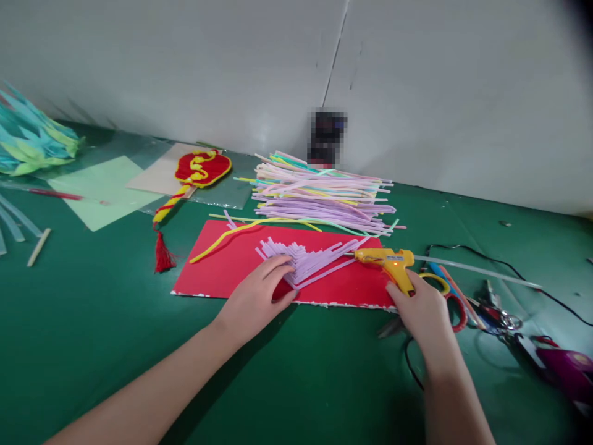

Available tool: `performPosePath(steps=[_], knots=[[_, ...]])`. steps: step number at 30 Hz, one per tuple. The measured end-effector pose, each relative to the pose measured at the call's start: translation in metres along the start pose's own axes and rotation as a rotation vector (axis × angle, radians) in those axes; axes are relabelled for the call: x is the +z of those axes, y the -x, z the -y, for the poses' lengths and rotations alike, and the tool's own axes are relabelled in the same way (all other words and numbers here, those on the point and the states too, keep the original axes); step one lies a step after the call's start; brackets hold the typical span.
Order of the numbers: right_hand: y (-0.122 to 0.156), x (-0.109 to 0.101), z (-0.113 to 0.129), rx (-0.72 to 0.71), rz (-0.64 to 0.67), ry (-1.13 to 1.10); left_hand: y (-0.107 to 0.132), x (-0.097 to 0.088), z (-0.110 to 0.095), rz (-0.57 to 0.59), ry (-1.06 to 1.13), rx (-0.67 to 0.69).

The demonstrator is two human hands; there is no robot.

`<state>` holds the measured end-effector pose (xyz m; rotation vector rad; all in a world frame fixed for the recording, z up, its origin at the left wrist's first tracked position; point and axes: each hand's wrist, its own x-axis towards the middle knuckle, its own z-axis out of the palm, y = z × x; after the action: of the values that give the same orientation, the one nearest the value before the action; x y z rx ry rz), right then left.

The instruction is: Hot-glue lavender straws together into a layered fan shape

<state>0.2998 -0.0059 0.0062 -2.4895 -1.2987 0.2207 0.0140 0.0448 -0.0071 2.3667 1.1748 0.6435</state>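
Observation:
My right hand (424, 303) is wrapped round the handle of a yellow hot glue gun (384, 257) with a small orange light on its side. A long clear glue stick (477, 271) sticks out of its back end. The gun's nozzle points left, at the lilac pipe cleaners (308, 261), laid side by side in a V-shaped, leaf-like piece. With fingertips above and thumb below, my left hand (259, 296) grips the left side of that piece. Beneath it lies a red foam board (222, 272) with a ragged white front edge. My fingers partly cover the piece.
Behind the board lies a heap of pastel pipe cleaners (319, 191). Left of it are a red fan-shaped ornament (201, 170) with a tassel and a green paper sheet (104, 191). Scissors (456, 312), a black cord (491, 256) and several tools lie at right.

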Motion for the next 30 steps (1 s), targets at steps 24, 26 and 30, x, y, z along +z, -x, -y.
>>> performPosePath(steps=[24, 26, 30], knots=[[-0.011, 0.019, -0.018, 0.171, -0.345, -0.025, -0.001, -0.001, -0.001, -0.03, 0.021, 0.025], [-0.008, 0.022, -0.016, 0.169, -0.381, -0.034, -0.001, -0.001, -0.001, -0.037, 0.026, 0.027], [-0.001, 0.018, -0.009, 0.143, -0.418, 0.012, 0.0, -0.001, -0.001, -0.037, 0.036, 0.018]])
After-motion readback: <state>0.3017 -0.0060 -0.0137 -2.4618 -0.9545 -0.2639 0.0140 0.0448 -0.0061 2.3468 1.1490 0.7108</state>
